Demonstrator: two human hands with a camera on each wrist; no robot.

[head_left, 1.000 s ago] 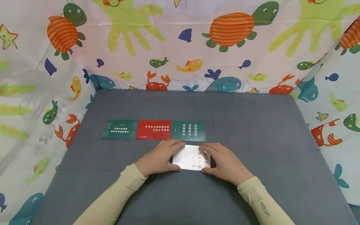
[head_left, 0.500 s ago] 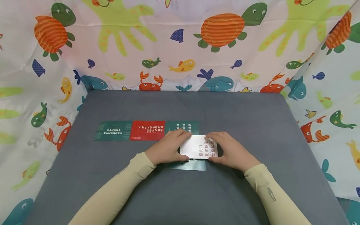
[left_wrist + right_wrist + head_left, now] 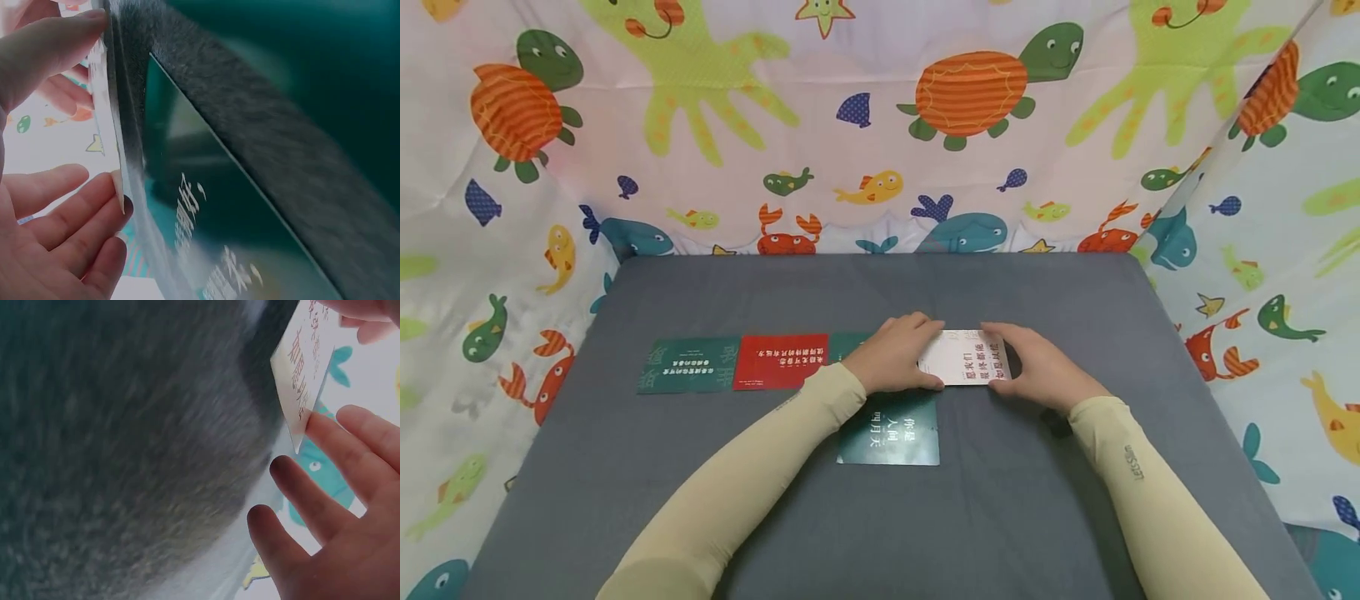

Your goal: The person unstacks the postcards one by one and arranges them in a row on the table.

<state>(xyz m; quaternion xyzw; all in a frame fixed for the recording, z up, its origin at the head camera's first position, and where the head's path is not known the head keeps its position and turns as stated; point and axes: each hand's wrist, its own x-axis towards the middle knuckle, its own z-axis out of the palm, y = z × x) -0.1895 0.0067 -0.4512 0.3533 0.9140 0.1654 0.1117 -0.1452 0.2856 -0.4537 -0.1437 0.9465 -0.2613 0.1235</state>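
Now, with the white message card [image 3: 973, 358] as the centre of a clock face, a person's left hand [image 3: 895, 354] pinches it at 9 o'clock and the right hand [image 3: 1047, 367] pinches it at 3 o'clock, each with its thumb at the near edge and fingertips at the far edge. The white message card, printed with columns of Chinese characters, is level with the right end of a row of cards; whether it touches the table is unclear. It has just travelled up and to the right, uncovering the near green card [image 3: 891, 433] at 8 o'clock, and this seems to bring it into line with that row. At 9 o'clock, beyond the left hand, come the half-hidden green card [image 3: 845, 344], then the red card [image 3: 781, 362], then the outermost green card [image 3: 688, 365]. The left hand covers any join between the white message card and the row. Pale yellow sleeves [image 3: 737, 483] reach in from 7 and 5 o'clock across a grey table [image 3: 1000, 517]. Toward 12 o'clock hangs a curtain [image 3: 820, 133] of turtles, fish and crabs.
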